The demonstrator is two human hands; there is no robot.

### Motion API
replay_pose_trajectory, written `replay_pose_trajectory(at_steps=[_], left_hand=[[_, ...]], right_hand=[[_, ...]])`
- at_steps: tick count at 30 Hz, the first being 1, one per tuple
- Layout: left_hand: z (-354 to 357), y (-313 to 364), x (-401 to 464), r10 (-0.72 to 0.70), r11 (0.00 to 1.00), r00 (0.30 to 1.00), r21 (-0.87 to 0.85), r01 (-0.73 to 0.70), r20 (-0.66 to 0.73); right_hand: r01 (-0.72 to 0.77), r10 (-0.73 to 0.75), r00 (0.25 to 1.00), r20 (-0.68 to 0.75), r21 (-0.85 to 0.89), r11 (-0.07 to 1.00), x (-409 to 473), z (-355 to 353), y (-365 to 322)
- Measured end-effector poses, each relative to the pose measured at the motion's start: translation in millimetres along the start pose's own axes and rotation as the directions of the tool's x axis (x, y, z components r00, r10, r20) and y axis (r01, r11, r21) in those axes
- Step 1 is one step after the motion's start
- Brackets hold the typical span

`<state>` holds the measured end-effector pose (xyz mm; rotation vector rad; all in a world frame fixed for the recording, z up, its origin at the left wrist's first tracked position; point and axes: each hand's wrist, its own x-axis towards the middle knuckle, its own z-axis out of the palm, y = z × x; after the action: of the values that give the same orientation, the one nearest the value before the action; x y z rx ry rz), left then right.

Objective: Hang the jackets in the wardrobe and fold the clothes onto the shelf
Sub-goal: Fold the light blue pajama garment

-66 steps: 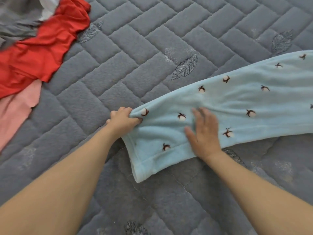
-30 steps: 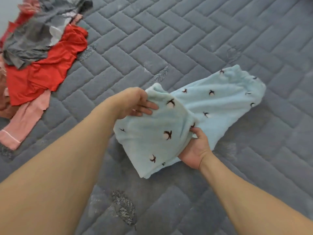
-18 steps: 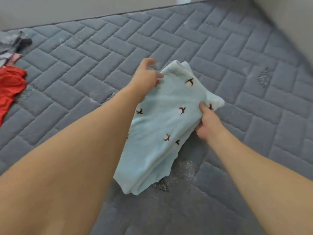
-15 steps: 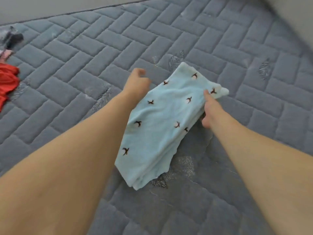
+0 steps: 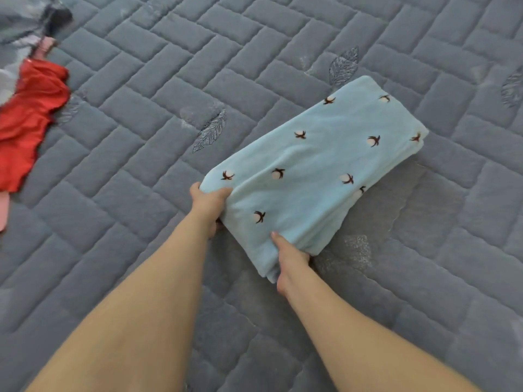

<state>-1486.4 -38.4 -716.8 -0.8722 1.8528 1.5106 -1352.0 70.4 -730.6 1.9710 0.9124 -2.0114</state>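
While each hand (image 5: 210, 203) grips its near edge, folded garment (image 5: 317, 168) extends away.

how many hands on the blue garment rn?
2. Left hand grips its near-left corner; right hand grips the near edge of the folded blue garment. Fingers underneath hidden.
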Motion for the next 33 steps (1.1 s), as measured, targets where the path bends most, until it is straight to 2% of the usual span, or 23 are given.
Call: replay_pose_trajectory(at_steps=[3, 6, 9, 11, 14, 17, 19, 21, 24, 26, 28, 31, 33], left_hand=[[-12.9, -13.2, 1.3, 0.057, 0.997, 0.998, -0.058, -0.055, 0.032], [-42.2, -26.7, -4.6, 0.095, 0.994, 0.995, -0.05, -0.094, 0.021], [-102.1, -48.7, -12.0, 0.16, 0.984, 0.982, 0.096, -0.151, -0.096], [-157.9, -66.2, -17.1, 0.149, 0.973, 0.97, 0.203, -0.11, -0.192], [-230.0, -84.5, -28.9, 0.061, 0.975, 0.949, 0.221, 0.01, -0.31], [-257.9, -87.0, -30.9, 0.071, 0.98, 0.926, 0.201, 0.005, -0.371], [-255.7, -79.5, -33.7, 0.096, 0.983, 0.922, 0.182, -0.029, -0.374], [-247.0, -71.7, -39.2, 0.106, 0.988, 0.924, 0.148, -0.054, -0.367], [-228.7, -60.6, -43.3, -0.007, 0.999, 0.96, 0.033, 0.016, -0.28], [-212.8, -44.1, -47.5, -0.006, 0.999, 0.974, 0.049, 0.018, -0.228], [-189.1, -14.4, -53.5, 0.11, 0.985, 0.971, 0.155, -0.077, -0.212], [-131.6, 39.8, -62.8, 0.31, 0.901, 0.938, 0.365, -0.237, -0.156], [-82.6, 73.9, -75.7, 0.396, 0.866, 0.914, 0.365, -0.342, -0.085]], right_hand=[[0.038, -0.039, 0.999, 0.025, 0.019, 0.999, -6.5, 8.6, 10.1], [0.08, -0.078, 0.996, 0.037, -0.072, 0.994, -27.3, 2.1, 33.3], [-0.031, 0.039, 0.999, 0.035, -0.211, 0.977, -59.7, -0.4, 85.8], [-0.116, 0.13, 0.991, 0.027, -0.307, 0.945, -74.2, 3.0, 133.7], [-0.17, 0.193, 0.981, 0.015, -0.408, 0.897, -94.5, 11.1, 179.9], [-0.167, 0.207, 0.978, 0.041, -0.452, 0.876, -108.2, 15.7, 183.5], [-0.154, 0.198, 0.979, 0.039, -0.49, 0.858, -109.6, 14.9, 176.6], [-0.226, 0.278, 0.959, 0.046, -0.464, 0.857, -112.2, 10.3, 167.4], [-0.299, 0.363, 0.928, 0.083, -0.416, 0.859, -115.0, -0.2, 145.2], [-0.304, 0.374, 0.916, 0.143, -0.36, 0.882, -117.0, -6.8, 125.0], [-0.272, 0.332, 0.929, 0.164, -0.305, 0.913, -114.1, -11.9, 98.2], [-0.263, 0.294, 0.936, 0.193, -0.173, 0.949, -115.6, -24.8, 42.3], [-0.242, 0.252, 0.947, 0.201, -0.07, 0.968, -114.8, -37.3, 0.6]])
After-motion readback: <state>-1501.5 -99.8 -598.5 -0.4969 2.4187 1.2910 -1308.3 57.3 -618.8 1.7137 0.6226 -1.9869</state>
